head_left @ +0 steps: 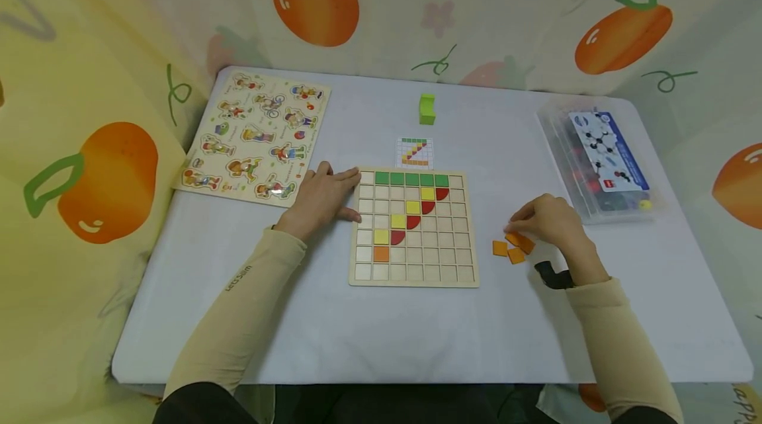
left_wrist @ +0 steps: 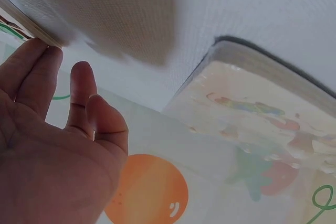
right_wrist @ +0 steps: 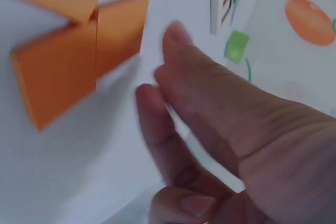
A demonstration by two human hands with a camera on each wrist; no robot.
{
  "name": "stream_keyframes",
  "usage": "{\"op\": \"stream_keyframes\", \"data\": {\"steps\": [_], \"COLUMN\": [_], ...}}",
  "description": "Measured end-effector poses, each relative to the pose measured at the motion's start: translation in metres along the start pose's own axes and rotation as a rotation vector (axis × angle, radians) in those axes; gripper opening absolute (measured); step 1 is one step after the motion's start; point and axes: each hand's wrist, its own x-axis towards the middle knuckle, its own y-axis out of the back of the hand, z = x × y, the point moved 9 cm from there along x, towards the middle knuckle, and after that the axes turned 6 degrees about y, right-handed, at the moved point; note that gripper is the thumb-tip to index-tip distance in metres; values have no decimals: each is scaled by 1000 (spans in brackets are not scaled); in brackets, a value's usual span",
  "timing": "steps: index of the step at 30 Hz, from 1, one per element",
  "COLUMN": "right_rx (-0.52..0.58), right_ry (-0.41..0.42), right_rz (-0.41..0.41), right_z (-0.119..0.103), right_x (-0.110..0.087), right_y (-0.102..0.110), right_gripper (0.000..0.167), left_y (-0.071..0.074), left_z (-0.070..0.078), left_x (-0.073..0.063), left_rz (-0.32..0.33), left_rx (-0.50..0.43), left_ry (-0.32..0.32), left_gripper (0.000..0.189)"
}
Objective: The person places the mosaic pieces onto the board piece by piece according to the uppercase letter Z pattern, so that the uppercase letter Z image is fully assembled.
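Observation:
My left hand [head_left: 321, 199] rests at the upper left edge of a wooden grid board [head_left: 413, 275], with its fingertips on the rim. In the left wrist view, two fingers [left_wrist: 39, 74] touch the board's edge. On the board lie a row of green squares [head_left: 412, 179], a diagonal of yellow squares [head_left: 397, 221] beside red quarter-round tiles [head_left: 413, 221], and one orange square [head_left: 381, 254]. My right hand [head_left: 550, 222] hovers over several loose orange square tiles [head_left: 515, 255]. In the right wrist view, its bent fingers are beside the orange tiles [right_wrist: 58, 74], with nothing visible between the fingertips.
Behind the board lie a small pattern card [head_left: 415, 153] and a light green block [head_left: 426, 110]. A picture puzzle board [head_left: 256, 136] is at the back left, and a clear plastic case [head_left: 595, 159] at the back right. A black curved thing [head_left: 552, 276] lies by the right wrist.

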Motion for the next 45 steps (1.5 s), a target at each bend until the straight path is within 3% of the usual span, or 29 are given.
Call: {"op": "stream_keyframes", "data": {"steps": [10, 23, 32, 39, 45], "right_rx": [50, 106, 151, 206, 221], "right_ry": [-10, 63, 172, 264, 354], "right_rz": [-116, 31, 70, -20, -83], "right_z": [6, -13, -64, -113, -152], "right_x": [-1, 7, 24, 36, 36], "right_y": [-15, 2, -3, -30, -51], "right_gripper": [33, 26, 21, 16, 13], "left_y": [-1, -2, -4, -3, 0], "left_z": [1, 1, 0, 0, 0], "left_x": [-2, -3, -2, -1, -1], "left_rz": [1, -13, -20, -7, 5], "left_rx": [-6, -22, -15, -10, -12], "left_ry": [-4, 9, 12, 6, 4], "left_gripper": [96, 95, 96, 96, 96]}}
